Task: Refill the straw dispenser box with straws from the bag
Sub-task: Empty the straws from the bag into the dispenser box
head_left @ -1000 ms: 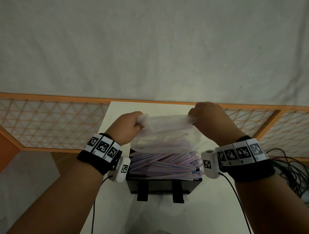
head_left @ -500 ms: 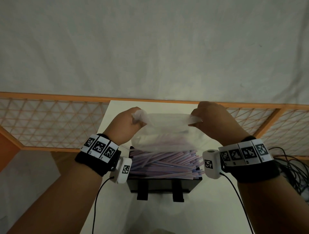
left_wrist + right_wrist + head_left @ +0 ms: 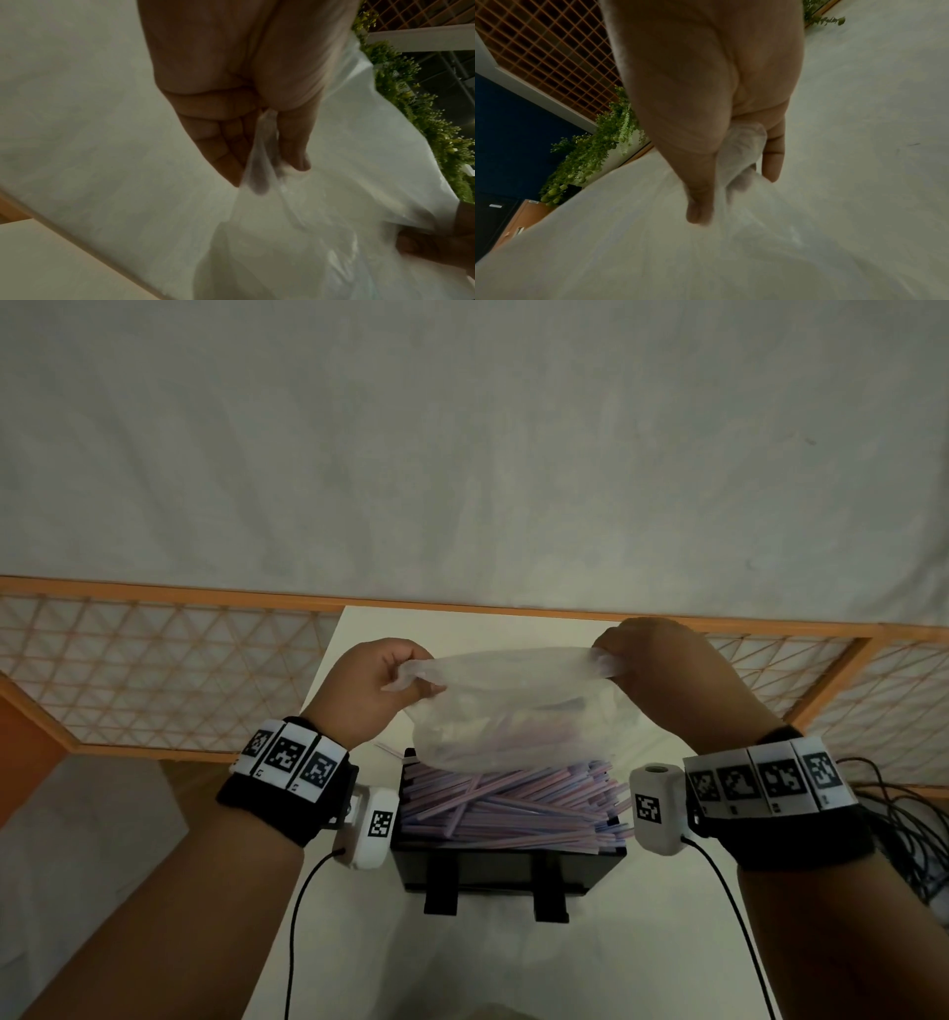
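A black straw dispenser box [image 3: 508, 868] stands on the white table [image 3: 642, 942], heaped with pink and purple straws [image 3: 508, 801]. Directly above it hangs a clear plastic bag [image 3: 513, 706], upside down, with a few straws left inside. My left hand [image 3: 380, 683] pinches the bag's left corner [image 3: 259, 162] between thumb and curled fingers. My right hand [image 3: 647, 660] grips the bag's right corner [image 3: 741, 150] the same way. Between my hands the bag is stretched wide.
An orange-framed lattice screen [image 3: 154, 675] runs behind the table, with a pale wall above it. A tangle of black cables [image 3: 919, 829] lies at the right. One loose straw [image 3: 390, 751] sticks out by the box's back left corner. Green plants [image 3: 590, 146] hang nearby.
Both hands have lifted the bag slightly and drawn it further apart. More straws have dropped onto the heap in the box.
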